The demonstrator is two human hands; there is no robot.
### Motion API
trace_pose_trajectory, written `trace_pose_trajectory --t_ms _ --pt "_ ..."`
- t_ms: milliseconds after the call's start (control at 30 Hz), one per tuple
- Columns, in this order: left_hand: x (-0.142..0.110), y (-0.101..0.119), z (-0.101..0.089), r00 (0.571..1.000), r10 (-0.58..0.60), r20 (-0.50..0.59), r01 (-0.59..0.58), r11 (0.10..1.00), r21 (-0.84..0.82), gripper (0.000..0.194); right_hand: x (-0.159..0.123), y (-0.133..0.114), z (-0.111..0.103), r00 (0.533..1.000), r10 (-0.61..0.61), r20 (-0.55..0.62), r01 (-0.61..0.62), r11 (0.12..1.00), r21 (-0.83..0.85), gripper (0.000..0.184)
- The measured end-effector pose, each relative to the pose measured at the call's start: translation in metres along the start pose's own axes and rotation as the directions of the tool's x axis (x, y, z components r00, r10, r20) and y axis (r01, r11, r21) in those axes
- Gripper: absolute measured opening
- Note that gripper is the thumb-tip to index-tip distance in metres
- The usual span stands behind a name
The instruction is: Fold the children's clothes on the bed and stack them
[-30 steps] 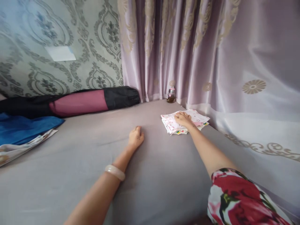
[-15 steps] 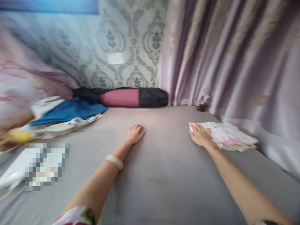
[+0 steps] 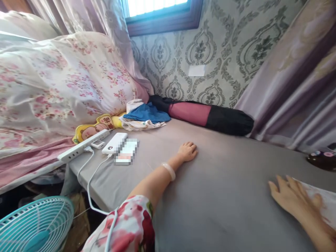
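Observation:
My left hand (image 3: 187,151) lies palm down on the grey sheet (image 3: 223,175), holding nothing, its fingers slightly bent and the thumb apart. A pale bangle (image 3: 168,171) circles that wrist. At the right, my right hand (image 3: 291,196) is spread over the near edge of a white and pink printed cloth (image 3: 325,201), which runs out of view. Whether its palm presses on the cloth or just hovers cannot be told. Behind it stands a dark brown glossy object (image 3: 321,161) with a pink flower shape on it.
A black and pink long bag (image 3: 191,112) lies along the wall. To the left are a blue cloth (image 3: 147,113), a yellow cushion (image 3: 91,131), a power strip (image 3: 82,146), a white power bank (image 3: 115,143) and a blurred-out flat object (image 3: 126,152). A turquoise fan (image 3: 39,224) stands below the edge.
My view has swung left, bringing the fan, power strip and window into sight. My left hand stays on the sheet; my right hand remains by the printed cloth, now nearer the right edge.

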State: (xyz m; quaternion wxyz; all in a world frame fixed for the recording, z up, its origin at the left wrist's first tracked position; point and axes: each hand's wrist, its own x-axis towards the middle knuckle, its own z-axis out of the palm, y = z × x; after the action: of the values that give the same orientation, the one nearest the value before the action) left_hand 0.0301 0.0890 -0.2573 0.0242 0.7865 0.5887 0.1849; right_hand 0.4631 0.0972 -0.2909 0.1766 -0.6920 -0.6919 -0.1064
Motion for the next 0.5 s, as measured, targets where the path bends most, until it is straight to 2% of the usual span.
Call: trace_pose_trajectory --t_ms 67,167,300,400,500 --pt "0.001 -0.005 -0.003 0.999 -0.045 -0.019 0.045 0.999 0.003 0.036 -0.003 -0.047 -0.003 0.995 0.013 0.095 -0.006 0.998 -0.070 0.076" --pt "0.005 -0.013 -0.008 0.998 -0.065 -0.007 0.065 0.998 0.003 0.033 -0.008 -0.126 -0.005 0.967 -0.039 0.252 0.056 0.997 -0.061 0.074" --pt "0.010 -0.037 -0.021 0.997 -0.072 0.040 0.072 0.997 0.004 0.028 -0.015 -0.218 -0.006 0.927 -0.209 0.310 0.205 0.978 0.046 0.067" --pt "0.007 -0.068 -0.041 0.988 -0.154 0.019 0.153 0.988 0.021 0.029 -0.021 -0.264 -0.008 0.887 -0.300 0.352 0.277 0.954 0.116 0.064" --pt "-0.004 -0.106 -0.067 0.961 -0.268 -0.071 0.272 0.961 0.046 0.032 -0.028 -0.287 -0.007 0.883 -0.317 0.347 0.291 0.948 0.127 0.064"
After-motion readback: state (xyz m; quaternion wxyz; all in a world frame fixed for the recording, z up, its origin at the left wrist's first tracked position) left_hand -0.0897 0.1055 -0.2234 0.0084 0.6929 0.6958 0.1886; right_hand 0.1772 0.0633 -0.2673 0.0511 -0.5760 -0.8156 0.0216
